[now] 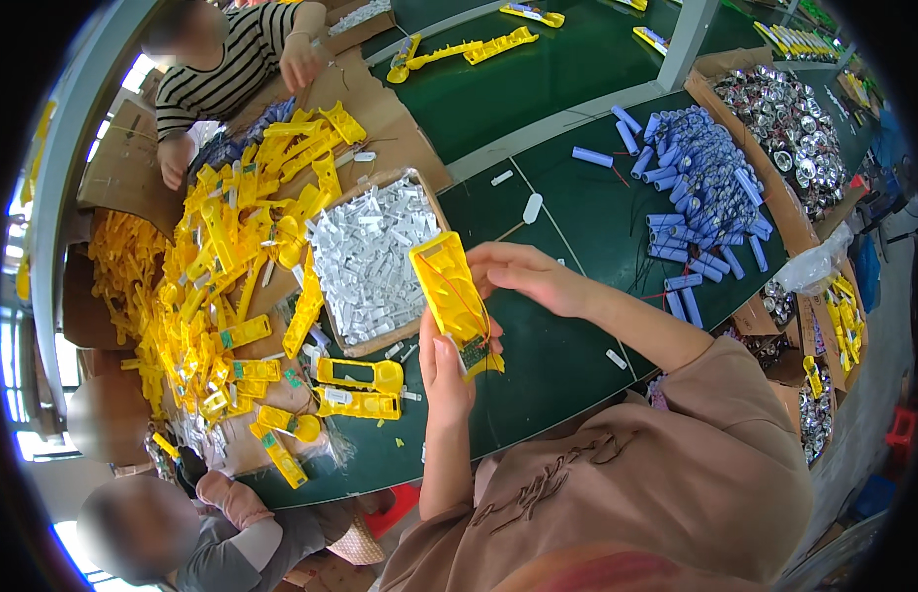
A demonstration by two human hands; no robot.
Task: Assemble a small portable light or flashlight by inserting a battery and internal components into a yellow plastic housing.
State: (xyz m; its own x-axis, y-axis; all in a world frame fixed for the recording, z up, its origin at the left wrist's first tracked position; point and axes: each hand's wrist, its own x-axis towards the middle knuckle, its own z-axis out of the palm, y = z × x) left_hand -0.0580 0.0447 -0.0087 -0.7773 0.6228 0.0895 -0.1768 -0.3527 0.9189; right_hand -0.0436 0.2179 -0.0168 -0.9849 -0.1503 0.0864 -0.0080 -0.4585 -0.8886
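Observation:
A yellow plastic housing shell [441, 278], hollow side showing, is tilted upright in front of me. Thin red wires run inside it, down to a small green circuit board [473, 350] at its lower end. My left hand [449, 375] is closed around that lower end. Bent fingers of my right hand [538, 280] are closed at the shell's upper right edge; their tips are partly hidden by it. Just left of the shell is a cardboard box [354, 347] full of small white plastic parts [372, 261].
Yellow shells [217, 247] are heaped at left. Blue cylindrical battery cells [691, 178] with wires lie piled at right, before a box of shiny round metal parts [784, 128]. Two people sit at left, one in a striped shirt [217, 74]. A metal post [688, 44] stands behind.

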